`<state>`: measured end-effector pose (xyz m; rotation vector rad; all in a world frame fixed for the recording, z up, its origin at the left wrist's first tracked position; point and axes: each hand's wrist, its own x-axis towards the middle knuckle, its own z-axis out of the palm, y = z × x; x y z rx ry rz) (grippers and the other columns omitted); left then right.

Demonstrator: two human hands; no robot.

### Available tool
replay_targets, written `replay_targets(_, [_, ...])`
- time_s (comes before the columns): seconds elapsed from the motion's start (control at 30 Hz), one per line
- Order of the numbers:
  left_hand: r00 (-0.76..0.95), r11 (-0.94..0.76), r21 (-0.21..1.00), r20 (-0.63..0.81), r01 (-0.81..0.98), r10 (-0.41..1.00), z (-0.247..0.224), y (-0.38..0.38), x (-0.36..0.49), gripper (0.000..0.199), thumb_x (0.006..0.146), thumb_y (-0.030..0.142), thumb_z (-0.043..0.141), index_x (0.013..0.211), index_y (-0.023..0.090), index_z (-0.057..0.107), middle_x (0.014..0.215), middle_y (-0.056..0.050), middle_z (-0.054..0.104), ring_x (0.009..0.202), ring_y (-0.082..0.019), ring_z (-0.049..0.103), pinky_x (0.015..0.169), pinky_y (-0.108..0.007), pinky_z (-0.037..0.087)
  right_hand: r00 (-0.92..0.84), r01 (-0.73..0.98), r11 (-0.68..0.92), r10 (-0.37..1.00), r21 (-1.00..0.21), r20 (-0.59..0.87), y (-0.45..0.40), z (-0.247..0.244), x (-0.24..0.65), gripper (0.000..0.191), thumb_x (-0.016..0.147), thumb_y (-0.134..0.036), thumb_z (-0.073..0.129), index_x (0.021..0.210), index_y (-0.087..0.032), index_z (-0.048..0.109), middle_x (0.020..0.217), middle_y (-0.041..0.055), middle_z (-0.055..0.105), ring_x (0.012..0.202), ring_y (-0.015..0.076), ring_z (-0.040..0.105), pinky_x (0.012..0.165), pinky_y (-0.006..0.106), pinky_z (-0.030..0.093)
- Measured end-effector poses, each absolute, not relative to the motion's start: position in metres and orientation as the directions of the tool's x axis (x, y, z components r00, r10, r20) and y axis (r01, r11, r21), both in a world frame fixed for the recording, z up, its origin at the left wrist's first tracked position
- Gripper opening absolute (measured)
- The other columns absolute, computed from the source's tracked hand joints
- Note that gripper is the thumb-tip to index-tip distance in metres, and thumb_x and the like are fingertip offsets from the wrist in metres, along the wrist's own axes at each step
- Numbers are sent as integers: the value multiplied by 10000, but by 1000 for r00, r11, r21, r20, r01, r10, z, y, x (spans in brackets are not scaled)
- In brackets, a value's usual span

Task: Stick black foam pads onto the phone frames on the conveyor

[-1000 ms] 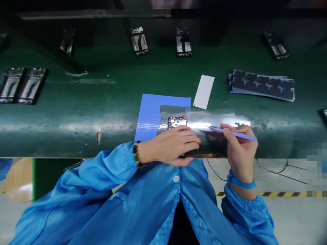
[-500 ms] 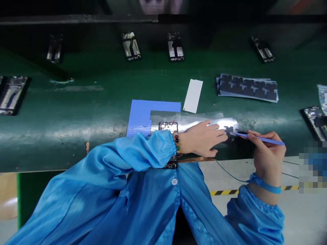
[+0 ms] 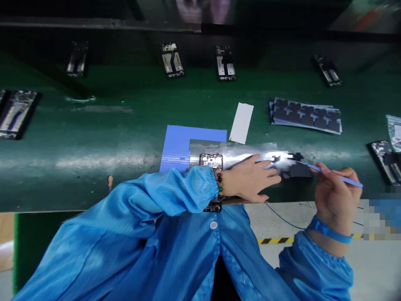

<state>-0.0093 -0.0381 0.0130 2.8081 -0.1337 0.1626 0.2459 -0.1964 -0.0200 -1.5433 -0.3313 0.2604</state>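
Observation:
My left hand [image 3: 255, 179] lies spread on a clear film sheet [image 3: 233, 147], fingers apart and pointing right. In my right hand [image 3: 335, 194] is a pair of blue tweezers [image 3: 336, 174], pinched between thumb and fingers. Their tip meets a thin black sticker [image 3: 297, 169] at the right end of the film; part of it looks lifted off, though glare hides how much still sticks. Under my left wrist, an opened phone [image 3: 211, 159] lies upright to me at the table's front edge, its middle covered by my sleeve.
A blue sheet [image 3: 175, 142] lies partly under the film. Behind are a white card strip [image 3: 242, 123] and a stack of black sticker sheets [image 3: 307, 116]. Several opened phones, one of them a phone at the back [image 3: 172, 62], stand along the green table [image 3: 103, 138].
My right hand and the tweezers have moved right, and the black sticker has shifted right with the tip. My left hand stays on the film. The whole view has shifted slightly.

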Motion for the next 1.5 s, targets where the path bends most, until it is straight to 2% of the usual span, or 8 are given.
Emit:
replay_targets(0.1, [986, -935, 343, 162, -85, -30, 23, -13, -38, 396, 1119, 429, 653, 1415, 167, 674, 1597, -138, 671, 1436, -320, 634, 1197, -485, 443, 930, 93, 120, 343, -988, 129, -184, -11, 226, 461, 555, -229, 1059, 646, -264, 609, 611, -59, 618, 805, 218, 796, 911, 475, 634])
replay_targets(0.23, [984, -918, 377, 70, 124, 162, 32, 35, -107, 233, 1084, 317, 717, 1262, 171, 681, 1319, -138, 772, 1198, -303, 703, 1031, -444, 482, 861, 21, 108, 503, -994, 73, -172, -1, 161, 426, 647, -222, 1044, 748, -253, 631, 754, 9, 747, 892, 216, 797, 994, 472, 643])
replay_targets(0.33, [974, -841, 508, 15, 187, 226, 24, 56, -152, 239, 1057, 344, 765, 1215, 198, 662, 1291, -103, 769, 1185, -288, 686, 1020, -433, 472, 795, -18, 43, 606, -999, 12, -166, 1, 108, 410, 740, -266, 1022, 796, -238, 617, 827, 0, 767, 960, 218, 809, 1080, 500, 635])
replay_targets(0.43, [964, -762, 626, 63, 163, 257, 8, 58, -173, 218, 1065, 322, 741, 1227, 211, 646, 1322, -89, 758, 1234, -271, 672, 1059, -422, 469, 727, -27, 4, 687, -1000, -17, -158, -1, 68, 381, 824, -278, 980, 808, -235, 602, 849, -27, 753, 987, 207, 812, 1151, 512, 604])
replay_targets(0.5, [953, -743, 651, 98, 156, 287, -1, 54, -176, 195, 1062, 310, 719, 1217, 218, 642, 1306, -85, 761, 1221, -266, 672, 1053, -417, 469, 711, -27, 11, 703, -1000, -11, -153, -3, 49, 369, 854, -268, 961, 807, -238, 595, 823, -45, 722, 987, 199, 812, 1167, 499, 594])
replay_targets(0.7, [927, -768, 612, 149, 186, 343, -10, 46, -174, 180, 1022, 320, 731, 1149, 232, 640, 1256, -68, 776, 1190, -271, 675, 1008, -418, 455, 741, 32, 42, 670, -999, 52, -144, -8, 17, 364, 891, -244, 927, 812, -243, 572, 781, -59, 694, 976, 194, 817, 1165, 485, 593])
replay_targets(0.93, [916, -780, 596, 178, 191, 360, -12, 43, -175, 197, 1003, 314, 754, 1134, 227, 636, 1221, -57, 774, 1136, -260, 667, 964, -403, 445, 739, 83, 27, 669, -996, 80, -142, -12, 5, 351, 914, -249, 898, 836, -248, 556, 790, -46, 729, 927, 202, 821, 1138, 533, 624])
replay_targets(1.5, [919, -786, 586, 168, 199, 358, -12, 43, -176, 200, 1045, 367, 725, 1171, 220, 677, 1251, -68, 769, 1176, -260, 660, 997, -404, 450, 743, 104, -1, 665, -995, 77, -142, -17, 4, 372, 920, -260, 899, 831, -250, 537, 780, -49, 716, 917, 203, 828, 1168, 529, 607])
